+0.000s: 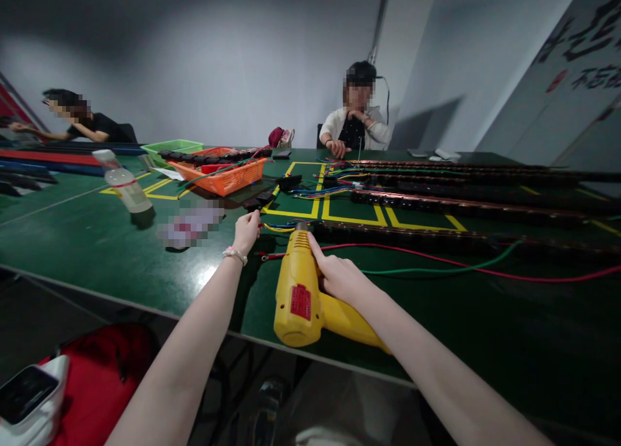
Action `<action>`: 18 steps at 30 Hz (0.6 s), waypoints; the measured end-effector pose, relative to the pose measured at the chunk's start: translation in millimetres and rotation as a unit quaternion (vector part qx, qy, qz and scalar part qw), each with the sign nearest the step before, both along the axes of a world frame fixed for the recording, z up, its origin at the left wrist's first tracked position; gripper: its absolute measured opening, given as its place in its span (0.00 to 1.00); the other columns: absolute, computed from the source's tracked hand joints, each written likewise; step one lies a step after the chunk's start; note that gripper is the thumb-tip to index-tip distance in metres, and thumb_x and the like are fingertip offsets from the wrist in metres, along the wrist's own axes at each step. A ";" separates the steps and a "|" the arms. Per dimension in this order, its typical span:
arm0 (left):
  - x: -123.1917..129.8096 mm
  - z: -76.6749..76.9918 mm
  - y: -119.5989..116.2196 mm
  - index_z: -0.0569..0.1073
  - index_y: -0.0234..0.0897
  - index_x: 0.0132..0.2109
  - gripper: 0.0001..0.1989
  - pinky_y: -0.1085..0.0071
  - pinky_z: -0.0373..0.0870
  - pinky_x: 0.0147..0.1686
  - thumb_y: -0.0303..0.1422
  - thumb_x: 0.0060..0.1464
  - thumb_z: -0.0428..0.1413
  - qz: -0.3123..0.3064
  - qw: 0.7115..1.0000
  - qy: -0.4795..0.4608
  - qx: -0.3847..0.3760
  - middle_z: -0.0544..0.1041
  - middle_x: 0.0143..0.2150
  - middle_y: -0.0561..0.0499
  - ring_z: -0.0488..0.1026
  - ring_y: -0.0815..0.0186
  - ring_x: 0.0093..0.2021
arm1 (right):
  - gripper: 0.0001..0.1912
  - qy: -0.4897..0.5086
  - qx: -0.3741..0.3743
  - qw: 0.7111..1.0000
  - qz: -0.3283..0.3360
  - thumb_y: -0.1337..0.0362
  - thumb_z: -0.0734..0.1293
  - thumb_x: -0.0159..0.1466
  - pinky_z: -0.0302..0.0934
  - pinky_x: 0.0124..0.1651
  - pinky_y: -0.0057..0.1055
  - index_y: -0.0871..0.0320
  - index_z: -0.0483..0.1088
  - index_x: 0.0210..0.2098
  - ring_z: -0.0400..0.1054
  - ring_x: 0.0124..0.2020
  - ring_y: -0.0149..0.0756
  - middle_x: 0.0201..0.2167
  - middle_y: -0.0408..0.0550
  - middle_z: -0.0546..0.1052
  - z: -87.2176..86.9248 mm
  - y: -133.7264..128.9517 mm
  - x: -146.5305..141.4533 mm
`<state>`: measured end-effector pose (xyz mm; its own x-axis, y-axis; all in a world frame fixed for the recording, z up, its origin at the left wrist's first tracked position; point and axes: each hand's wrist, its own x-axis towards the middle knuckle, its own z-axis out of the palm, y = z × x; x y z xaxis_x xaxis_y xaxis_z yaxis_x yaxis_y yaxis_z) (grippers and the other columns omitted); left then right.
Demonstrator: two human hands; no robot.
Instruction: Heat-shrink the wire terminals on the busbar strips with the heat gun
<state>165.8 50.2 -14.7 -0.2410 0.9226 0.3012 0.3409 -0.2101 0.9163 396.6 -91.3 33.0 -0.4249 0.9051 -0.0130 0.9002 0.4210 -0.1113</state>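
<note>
My right hand (337,271) is wrapped round a yellow heat gun (295,291), index finger along its barrel. The gun's metal nozzle (301,226) points away from me at thin coloured wires (279,227). Those wires come out of the left end of a long dark wrapped strip (388,233). My left hand (248,231) is closed at the wires' left ends, its fingertips pinched on them. Just below, a red wire with ring terminals (274,256) lies on the green table (194,278).
An orange basket (228,178) and a green basket (169,147) stand behind my left hand. A bottle (127,187) is at the left. More wired strips (436,203) lie at the right. One person (356,123) sits across the table, another (92,123) at far left.
</note>
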 end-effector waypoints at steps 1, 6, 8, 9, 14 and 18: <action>0.0 -0.3 0.3 0.61 0.37 0.21 0.18 0.76 0.55 0.15 0.44 0.52 0.46 0.000 1.000 0.000 0.000 0.60 0.14 0.56 0.59 0.73 0.14 | 0.48 -0.001 -0.004 1.000 -0.010 0.73 0.56 0.56 0.58 0.37 0.33 0.62 0.17 0.64 0.72 0.40 0.44 0.43 0.57 0.76 0.6 -0.4 4.4; 0.9 0.0 0.2 0.60 0.37 0.21 0.19 0.76 0.54 0.15 0.44 0.53 0.45 -0.001 1.000 0.005 0.004 0.60 0.14 0.56 0.58 0.73 0.14 | 0.47 -0.009 -0.013 0.999 -0.046 0.72 0.57 0.58 0.57 0.38 0.33 0.63 0.18 0.64 0.71 0.40 0.44 0.43 0.58 0.76 3.7 -3.1 18.1; 1.1 0.6 -0.4 0.60 0.37 0.21 0.19 0.76 0.54 0.15 0.44 0.53 0.45 0.001 1.000 0.009 0.004 0.60 0.14 0.56 0.58 0.73 0.14 | 0.47 -0.009 -0.014 0.999 -0.040 0.72 0.57 0.58 0.57 0.38 0.34 0.63 0.17 0.64 0.71 0.41 0.45 0.43 0.58 0.75 3.6 -3.4 19.2; 1.2 0.9 -0.7 0.60 0.37 0.21 0.19 0.76 0.55 0.16 0.44 0.53 0.45 0.003 1.000 0.011 0.004 0.60 0.14 0.56 0.58 0.73 0.14 | 0.47 -0.009 -0.015 0.999 -0.036 0.72 0.57 0.58 0.57 0.38 0.34 0.63 0.17 0.64 0.71 0.41 0.45 0.43 0.58 0.75 3.4 -3.4 19.2; 1.2 0.9 -1.2 0.61 0.37 0.21 0.19 0.76 0.55 0.16 0.44 0.53 0.45 0.006 1.000 0.014 0.009 0.61 0.14 0.56 0.59 0.72 0.14 | 0.47 -0.014 -0.020 0.999 -0.032 0.72 0.56 0.58 0.57 0.37 0.33 0.61 0.16 0.64 0.72 0.39 0.45 0.43 0.57 0.75 2.7 -3.6 16.9; 1.2 -0.1 -0.1 0.61 0.37 0.20 0.19 0.75 0.55 0.17 0.44 0.53 0.45 0.014 1.000 0.024 0.014 0.61 0.14 0.56 0.60 0.72 0.14 | 0.47 -0.019 -0.013 0.999 -0.025 0.72 0.56 0.57 0.56 0.36 0.33 0.62 0.17 0.64 0.72 0.39 0.46 0.43 0.58 0.75 2.4 -4.8 9.8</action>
